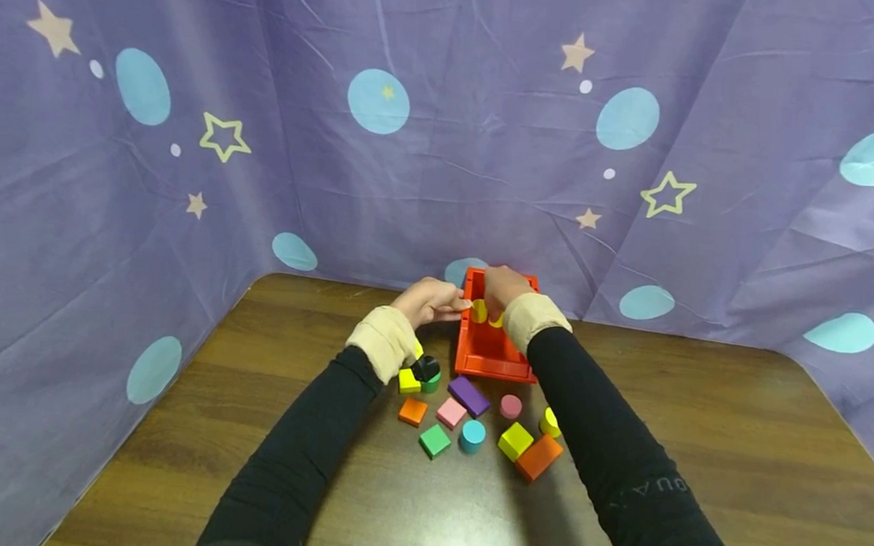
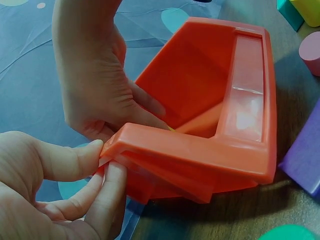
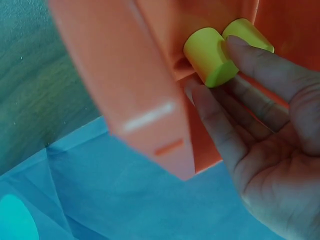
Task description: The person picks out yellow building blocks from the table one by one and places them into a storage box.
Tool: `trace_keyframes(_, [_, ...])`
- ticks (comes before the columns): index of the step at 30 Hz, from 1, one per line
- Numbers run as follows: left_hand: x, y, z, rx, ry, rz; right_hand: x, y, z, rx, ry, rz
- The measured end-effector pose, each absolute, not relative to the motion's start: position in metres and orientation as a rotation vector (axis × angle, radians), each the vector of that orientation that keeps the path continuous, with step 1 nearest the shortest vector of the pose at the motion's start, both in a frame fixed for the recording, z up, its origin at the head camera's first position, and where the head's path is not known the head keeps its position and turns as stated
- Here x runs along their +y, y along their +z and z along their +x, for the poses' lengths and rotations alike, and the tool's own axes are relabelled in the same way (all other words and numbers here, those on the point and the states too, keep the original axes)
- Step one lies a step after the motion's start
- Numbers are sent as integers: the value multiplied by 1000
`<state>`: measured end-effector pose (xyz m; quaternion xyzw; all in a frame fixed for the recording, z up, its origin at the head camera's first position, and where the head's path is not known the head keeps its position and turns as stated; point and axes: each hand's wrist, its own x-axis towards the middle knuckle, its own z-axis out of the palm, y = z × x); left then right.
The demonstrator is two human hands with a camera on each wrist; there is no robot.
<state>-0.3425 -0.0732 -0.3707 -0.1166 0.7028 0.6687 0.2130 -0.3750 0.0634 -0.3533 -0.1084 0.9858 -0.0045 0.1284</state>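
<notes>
"Two yellow blocks (image 3: 207,52) lie close together inside the red bin (image 1: 493,367), both round. What could catch you out?"

"Rolling, I'd say. If your thumb nudges the farther one while you close on the nearer, it may slip away along the bin. Watch your left hand (image 1: 432,300) too: it pinches the side rim between thumb and fingers, and a tug there might tilt the bin and send both blocks loose."

"And where is the nearer block from your right hand (image 3: 272,160)?"

"Between your thumb and fingers, with your fingers curved below it and your thumb tip where the two blocks come closest. I can't tell whether you have a firm pinch or only a light touch. The purple block (image 1: 469,396) is out on the table (image 1: 736,425), just beside the bin's near end, well apart from that hand."
</notes>
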Motion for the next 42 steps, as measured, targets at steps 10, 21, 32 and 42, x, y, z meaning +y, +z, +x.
trace_keyframes(10, [-73, -370, -343, 1945, 1859, -332, 67, -335, -370, 2846, 26, -347])
trace_keyframes(21, [-72, -369, -345, 1922, 1863, -344, 69, -307, -364, 2827, 161, -488])
trace_keyframes(32, [-72, -371, -346, 1948, 1851, -353, 75, -283, -343, 2880, 194, -728])
trace_keyframes(42, [-72, -371, -346, 1918, 1876, -345, 88, -282, -310, 2924, 93, -998])
